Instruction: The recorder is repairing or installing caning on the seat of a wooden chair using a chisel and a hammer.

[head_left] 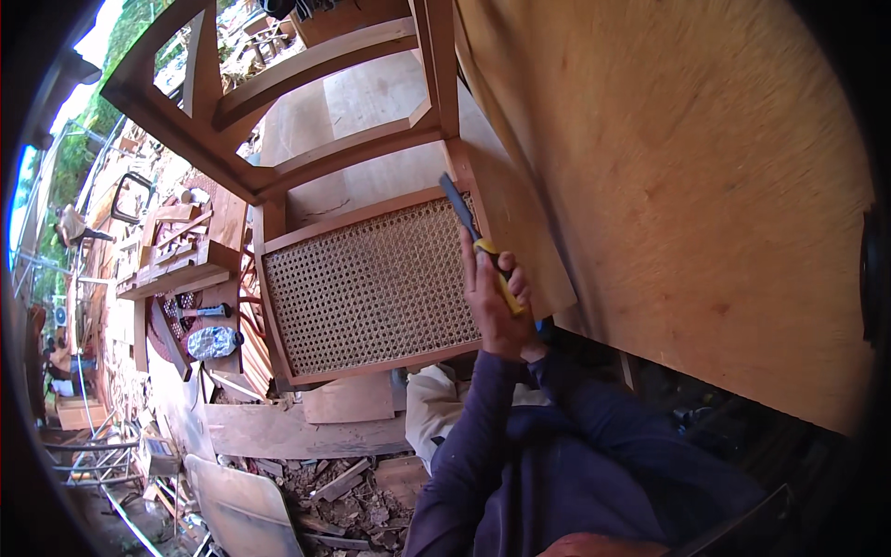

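A chisel [458, 208] with a grey blade and a yellow-and-black handle points up and away over the right edge of a woven cane panel [371, 278]. The handle lies between my two hands, which are pressed together. My left hand [490, 317] is closed on it, with its fingers stretched along the handle's left side. Curled fingers of my right hand [516, 281] show on the handle's other side; the rest of that hand is partly hidden. The cane is set in a reddish-brown wooden chair frame [353, 162], lying beyond and left of my hands.
A large plywood sheet [705, 186] rises on the right. To the left, a hammer [204, 311] and a blue-and-white wrapped bundle [213, 343] lie near wooden pieces [181, 269]. A curved panel [243, 511] and wood scraps [343, 481] cover the ground below.
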{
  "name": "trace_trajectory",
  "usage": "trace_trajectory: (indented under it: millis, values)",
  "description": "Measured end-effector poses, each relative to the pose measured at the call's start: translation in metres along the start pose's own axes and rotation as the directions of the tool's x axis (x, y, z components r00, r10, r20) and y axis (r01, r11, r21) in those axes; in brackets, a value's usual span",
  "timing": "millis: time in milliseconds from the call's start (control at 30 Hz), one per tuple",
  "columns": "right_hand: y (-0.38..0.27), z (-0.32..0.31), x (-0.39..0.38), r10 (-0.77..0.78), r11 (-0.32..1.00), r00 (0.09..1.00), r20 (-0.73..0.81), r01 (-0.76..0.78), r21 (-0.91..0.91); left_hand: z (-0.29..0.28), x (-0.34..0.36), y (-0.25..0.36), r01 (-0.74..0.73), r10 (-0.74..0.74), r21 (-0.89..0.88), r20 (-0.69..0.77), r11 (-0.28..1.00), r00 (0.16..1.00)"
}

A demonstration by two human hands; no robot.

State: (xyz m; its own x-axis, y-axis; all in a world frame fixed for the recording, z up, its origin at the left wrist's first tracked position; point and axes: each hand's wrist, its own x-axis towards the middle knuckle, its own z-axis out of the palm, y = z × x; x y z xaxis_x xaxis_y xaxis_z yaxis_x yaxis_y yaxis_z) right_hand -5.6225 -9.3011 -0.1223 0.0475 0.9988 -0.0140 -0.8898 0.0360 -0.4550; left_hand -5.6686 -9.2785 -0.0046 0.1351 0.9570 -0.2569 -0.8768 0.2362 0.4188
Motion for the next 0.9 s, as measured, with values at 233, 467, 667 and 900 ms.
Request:
trace_trajectory:
  millis: [233, 467, 667, 900]
  values:
    - [-0.013, 0.010, -0.027, -0.195, 0.413, 0.971, 0.138, 0.209, -0.886, -0.028, -0.015, 0.008, -0.145, 0.232, 0.723, -0.022, 0.676, 0.972]
    - [-0.002, -0.027, -0.015, -0.264, 0.208, 0.946, 0.187, 0.245, -0.947, -0.053, -0.002, -0.020, -0.175, 0.213, 0.764, 0.051, 0.622, 0.976]
    - [0.001, -0.020, -0.008, -0.269, 0.189, 0.939, 0.213, 0.268, -0.945, -0.063, 0.015, -0.026, -0.252, 0.265, 0.873, 0.148, 0.417, 0.953]
    - [-0.005, -0.010, -0.005, -0.285, 0.160, 0.929, 0.237, 0.290, -0.944, 0.005, -0.002, -0.029, -0.109, 0.194, 0.575, -0.088, 0.811, 0.977]
